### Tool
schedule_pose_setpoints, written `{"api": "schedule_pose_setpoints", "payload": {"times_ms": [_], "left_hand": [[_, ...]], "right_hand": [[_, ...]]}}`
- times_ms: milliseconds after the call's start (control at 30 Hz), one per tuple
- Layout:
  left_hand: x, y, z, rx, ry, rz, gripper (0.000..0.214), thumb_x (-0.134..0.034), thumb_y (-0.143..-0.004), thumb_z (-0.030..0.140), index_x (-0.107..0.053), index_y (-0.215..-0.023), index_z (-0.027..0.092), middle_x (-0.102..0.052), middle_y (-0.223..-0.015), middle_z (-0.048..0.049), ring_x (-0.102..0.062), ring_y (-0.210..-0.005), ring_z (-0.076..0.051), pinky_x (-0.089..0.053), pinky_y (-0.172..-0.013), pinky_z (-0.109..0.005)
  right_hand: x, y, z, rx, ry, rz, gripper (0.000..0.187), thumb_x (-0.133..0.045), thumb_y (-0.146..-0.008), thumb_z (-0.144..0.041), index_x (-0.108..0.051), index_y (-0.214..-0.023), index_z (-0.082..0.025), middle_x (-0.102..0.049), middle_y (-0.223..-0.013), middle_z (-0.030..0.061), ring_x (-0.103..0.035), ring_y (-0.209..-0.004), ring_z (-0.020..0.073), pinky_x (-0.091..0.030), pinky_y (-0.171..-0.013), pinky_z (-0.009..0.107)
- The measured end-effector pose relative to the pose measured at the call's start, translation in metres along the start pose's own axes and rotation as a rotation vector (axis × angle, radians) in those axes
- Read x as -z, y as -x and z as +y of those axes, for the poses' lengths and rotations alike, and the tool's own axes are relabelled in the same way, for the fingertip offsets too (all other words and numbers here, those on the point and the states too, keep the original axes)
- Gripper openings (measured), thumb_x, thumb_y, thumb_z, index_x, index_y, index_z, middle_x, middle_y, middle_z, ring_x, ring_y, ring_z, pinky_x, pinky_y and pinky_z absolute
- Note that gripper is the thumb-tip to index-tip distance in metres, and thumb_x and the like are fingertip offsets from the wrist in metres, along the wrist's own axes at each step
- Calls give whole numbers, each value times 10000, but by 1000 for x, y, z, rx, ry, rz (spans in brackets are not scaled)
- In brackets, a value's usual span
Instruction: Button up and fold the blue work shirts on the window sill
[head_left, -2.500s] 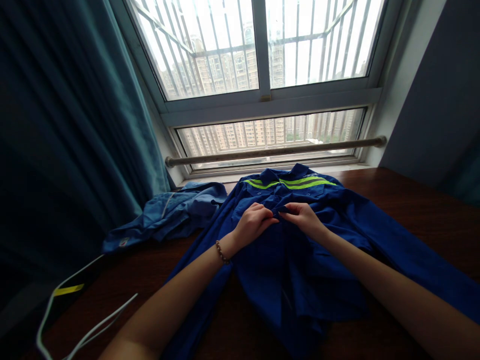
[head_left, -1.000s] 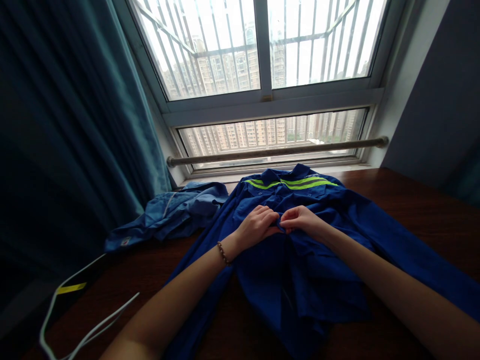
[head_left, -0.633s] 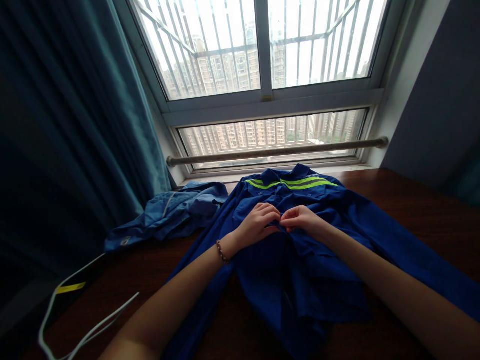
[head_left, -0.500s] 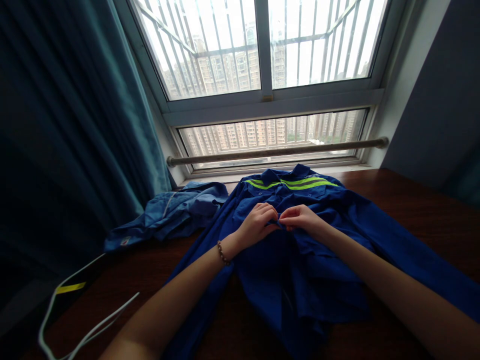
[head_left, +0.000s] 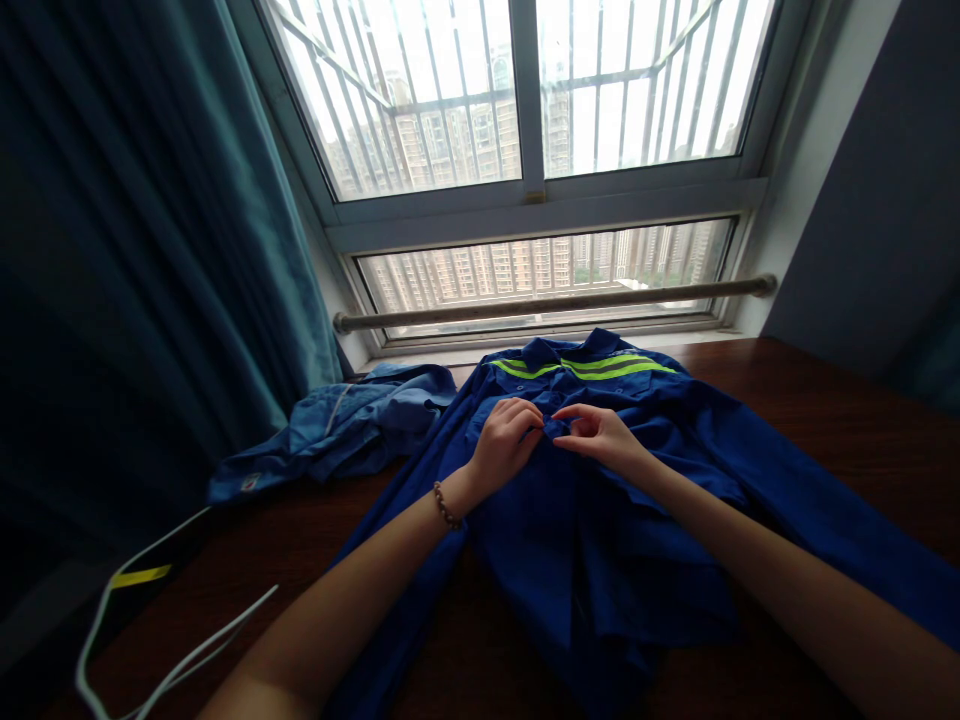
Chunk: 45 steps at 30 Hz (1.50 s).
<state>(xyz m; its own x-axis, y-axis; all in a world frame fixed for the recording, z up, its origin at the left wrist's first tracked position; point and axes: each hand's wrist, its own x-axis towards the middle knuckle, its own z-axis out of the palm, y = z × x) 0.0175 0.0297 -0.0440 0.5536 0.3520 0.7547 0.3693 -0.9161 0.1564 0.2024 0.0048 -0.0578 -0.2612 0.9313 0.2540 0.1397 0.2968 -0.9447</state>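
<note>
A person works with both bare hands at the front of a blue jacket, which lies face up on a dark reddish-brown wooden table, its collar toward the window and its sleeves spread to either side. The left hand, a beaded bracelet at its wrist, is partly closed, curled fingers and thumb pinching a fold at the middle of the jacket. Just beside it, the right hand holds the same fold between thumb and forefinger, their tips slightly apart around the cloth.

Fluorescent yellow-green stripes cross the jacket's chest; small whitish marks above them are too small to read. At left, a crumpled lighter blue garment bears a little white label with a touch of red, its details too fine to make out. A yellow tag is attached to a white cable looping at the table's left side.

The tabletop shows a visible wood grain and a dull sheen near the window, where a horizontal rail spans the lower pane. Beyond the glass, metal bars stand before pale apartment towers. A teal curtain hangs at left; a shadowed wall rises at right.
</note>
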Motion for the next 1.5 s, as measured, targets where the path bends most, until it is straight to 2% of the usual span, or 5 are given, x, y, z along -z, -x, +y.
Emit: {"api": "schedule_pose_setpoints", "payload": {"times_ms": [467, 733, 1033, 1300, 1500], "left_hand": [[1, 5, 4, -125, -241, 6, 94, -482, -815, 218, -562, -777, 187, -646, -809, -22, -578, -789, -151, -391, -796, -348], [1, 6, 4, -182, -253, -46, 83, -464, -816, 206, -537, -783, 186, -641, -830, -22, -573, -798, -147, -375, -833, -358], [5, -2, 21, -167, -330, -31, 143, -474, -814, 293, -520, -831, 159, -596, -888, -81, -536, -848, -196, -394, -776, -364], [14, 6, 102, -37, -331, -752, 532, -469, -679, 674, -525, -747, 150, -553, -669, -56, -552, -596, -210, -407, -508, -318], [30, 51, 133, 5, -323, -1007, 431, -624, -664, 512, -533, -853, 135, -556, -778, -72, -554, -708, -230, -452, -564, -313]], "right_hand": [[-6, 12, -2, 285, 614, 210, 92, -527, -749, -244, -570, -818, -201, -437, -530, -44, -412, -487, 90, -308, -519, 215], [-11, 21, -3, 474, 982, 210, 152, -432, -804, -204, -579, -812, -167, -554, -617, 24, -515, -599, 130, -325, -596, 226], [-10, 17, -3, 302, 831, 342, 120, -487, -793, -269, -572, -830, -194, -512, -551, -17, -474, -496, 105, -303, -530, 222], [19, 7, -33, 244, 604, 268, 209, -519, -787, -364, -588, -869, -185, -539, -558, -10, -492, -495, 114, -357, -521, 229], [54, 36, -52, -47, 963, -76, 260, -578, -717, -364, -598, -916, -199, -605, -724, 26, -567, -654, 163, -396, -573, 241]]}}
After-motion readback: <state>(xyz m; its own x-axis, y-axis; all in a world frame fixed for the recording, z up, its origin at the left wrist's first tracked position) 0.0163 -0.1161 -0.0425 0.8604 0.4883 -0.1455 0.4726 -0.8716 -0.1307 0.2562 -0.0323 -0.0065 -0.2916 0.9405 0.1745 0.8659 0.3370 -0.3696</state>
